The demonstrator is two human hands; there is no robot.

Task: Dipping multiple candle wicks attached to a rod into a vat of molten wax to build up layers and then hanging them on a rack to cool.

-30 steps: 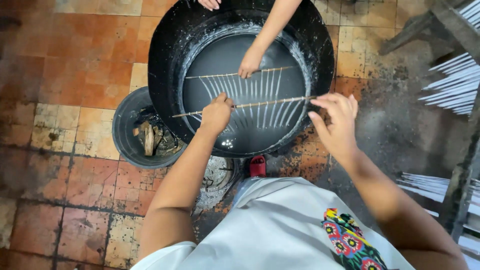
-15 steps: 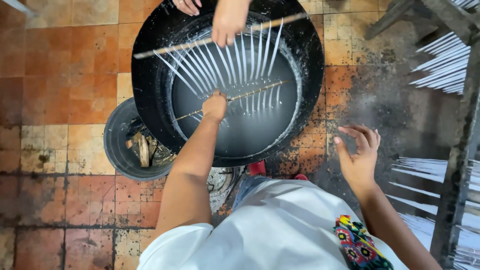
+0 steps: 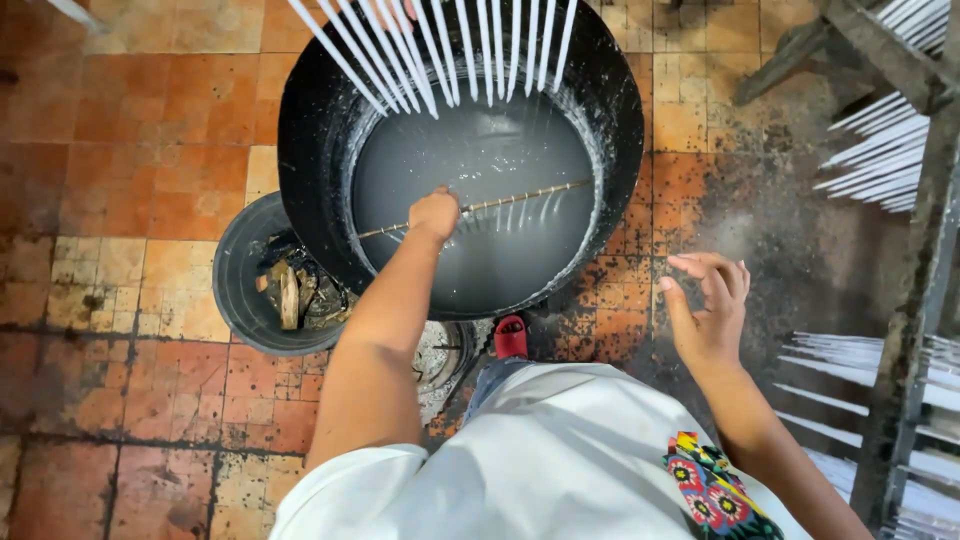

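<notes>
A big black vat (image 3: 620, 120) full of grey liquid (image 3: 480, 170) stands on the tiled floor. My left hand (image 3: 434, 214) grips a thin stick (image 3: 520, 198) laid across the liquid, with a row of white rods hanging from it, sunk below the surface. My right hand (image 3: 708, 312) hovers open, off to the right of the vat and above the floor, holding nothing. At the top edge, a second row of white coated rods (image 3: 440, 50) is lifted clear of the vat; the person holding it is out of frame.
A smaller black tub (image 3: 238, 290) holding scraps sits left of the vat. A wooden rack (image 3: 915, 300) with rows of white rods stands at the right. A red object (image 3: 511, 336) lies at the vat's near foot. The floor is stained orange tile.
My right hand let go of the stick and drew back to the right. My left hand lowered its row of rods into the liquid. The other person's row rose out of the vat.
</notes>
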